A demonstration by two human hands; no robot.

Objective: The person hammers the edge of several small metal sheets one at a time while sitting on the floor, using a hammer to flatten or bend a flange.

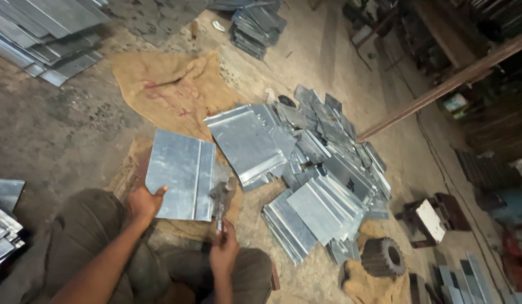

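Observation:
My left hand [144,202] grips the near edge of a flat galvanised metal sheet [179,171] with a fold line along its right side. The sheet lies over a burlap sack [171,90] on the floor, just past my knees. My right hand [224,250] is closed around the handle of a small hammer [220,198], whose head rests at the sheet's right edge.
A loose heap of similar metal sheets [306,169] spreads to the right of the sack. More stacked sheets [41,39] lie at the far left and more at the back [255,25]. A gear-shaped metal part [383,258], a small stool [430,219] and a slanting wooden beam [441,84] stand to the right.

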